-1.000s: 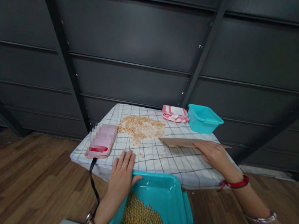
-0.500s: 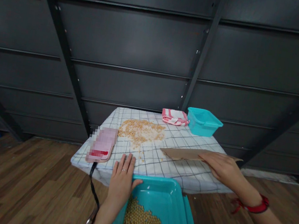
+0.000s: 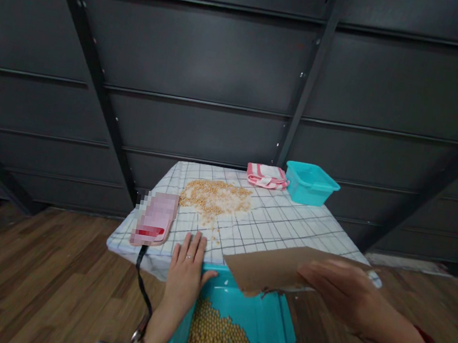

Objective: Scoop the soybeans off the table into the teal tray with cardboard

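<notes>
The right hand (image 3: 340,290) holds cardboard (image 3: 266,264) over the tub (image 3: 274,323); the left hand (image 3: 186,272) lies flat, open, at its rim. Some beans (image 3: 220,338) are inside; a pile (image 3: 214,195) is left on the tabletop (image 3: 289,227), 12 o'clock.

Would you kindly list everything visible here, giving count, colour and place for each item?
checked cloth: one, white with dark grid, centre of view
loose beans: one scattered pile, yellow, far middle of the cloth
small tub: one, teal, far right corner
folded towel: one, pink and white, left of the small tub
pink case: one, blurred, near left corner, black strap hanging off
large tub: one, teal, at the near edge
gathered beans: one heap, yellow, inside the large tub
cardboard sheet: one, brown, above the large tub
left hand: one, flat on the cloth's near edge, thumb at the large tub's rim
right hand: one, gripping the cardboard sheet
</notes>
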Demonstrator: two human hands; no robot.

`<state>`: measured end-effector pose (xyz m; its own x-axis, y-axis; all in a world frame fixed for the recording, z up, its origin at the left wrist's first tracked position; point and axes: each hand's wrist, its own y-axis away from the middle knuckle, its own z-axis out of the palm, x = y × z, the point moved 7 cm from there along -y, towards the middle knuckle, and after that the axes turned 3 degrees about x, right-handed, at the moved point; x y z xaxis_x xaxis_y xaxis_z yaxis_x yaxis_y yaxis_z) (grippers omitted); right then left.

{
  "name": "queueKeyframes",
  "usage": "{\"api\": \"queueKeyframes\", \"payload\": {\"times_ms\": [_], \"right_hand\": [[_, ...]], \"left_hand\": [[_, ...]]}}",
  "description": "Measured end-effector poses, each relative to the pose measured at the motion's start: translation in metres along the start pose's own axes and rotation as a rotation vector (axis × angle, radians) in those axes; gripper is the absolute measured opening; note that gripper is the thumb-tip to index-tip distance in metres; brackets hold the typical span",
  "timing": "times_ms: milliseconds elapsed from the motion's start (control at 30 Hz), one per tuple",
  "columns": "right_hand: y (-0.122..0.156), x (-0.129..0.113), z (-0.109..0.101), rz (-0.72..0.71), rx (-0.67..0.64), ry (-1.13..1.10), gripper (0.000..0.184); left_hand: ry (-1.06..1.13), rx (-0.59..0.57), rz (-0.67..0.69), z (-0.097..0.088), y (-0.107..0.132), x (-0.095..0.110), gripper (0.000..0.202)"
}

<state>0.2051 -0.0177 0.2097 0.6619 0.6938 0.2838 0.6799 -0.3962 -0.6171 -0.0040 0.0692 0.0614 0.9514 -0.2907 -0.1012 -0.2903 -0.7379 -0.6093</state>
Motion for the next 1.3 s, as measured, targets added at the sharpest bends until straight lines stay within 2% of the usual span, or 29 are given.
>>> {"api": "queueKeyframes", "payload": {"times_ms": [167,333,433,567,633,833,1067,1300], "right_hand": [[-0.003,-0.020,-0.014,-0.087,0.040,0.061,0.030],[-0.004,-0.011,-0.015,-0.050,0.050,0.009,0.029],[-0.005,0.004,-0.007,-0.019,0.079,-0.028,0.032],[-0.015,0.019,0.015,-0.038,0.131,0.113,0.027],[-0.022,0.020,0.026,-0.082,0.168,0.161,0.024],[-0.040,0.015,0.053,-0.129,0.118,0.160,0.028],[-0.042,0.008,0.061,-0.166,0.108,0.146,0.026],[-0.034,0.002,0.053,-0.197,0.120,0.125,0.026]], "left_hand": [[0.011,-0.038,-0.013,0.001,0.000,0.000,0.053],[0.031,-0.069,-0.019,0.003,0.001,-0.002,0.053],[0.042,-0.050,-0.019,0.004,0.002,-0.003,0.052],[0.027,-0.026,-0.004,0.003,0.001,-0.003,0.055],[0.011,-0.021,0.005,0.002,0.001,-0.003,0.057],[0.016,-0.039,-0.013,0.005,0.002,-0.006,0.059],[0.033,-0.035,-0.011,0.008,0.004,-0.010,0.058],[0.013,-0.036,-0.018,0.003,0.003,-0.011,0.057]]}}
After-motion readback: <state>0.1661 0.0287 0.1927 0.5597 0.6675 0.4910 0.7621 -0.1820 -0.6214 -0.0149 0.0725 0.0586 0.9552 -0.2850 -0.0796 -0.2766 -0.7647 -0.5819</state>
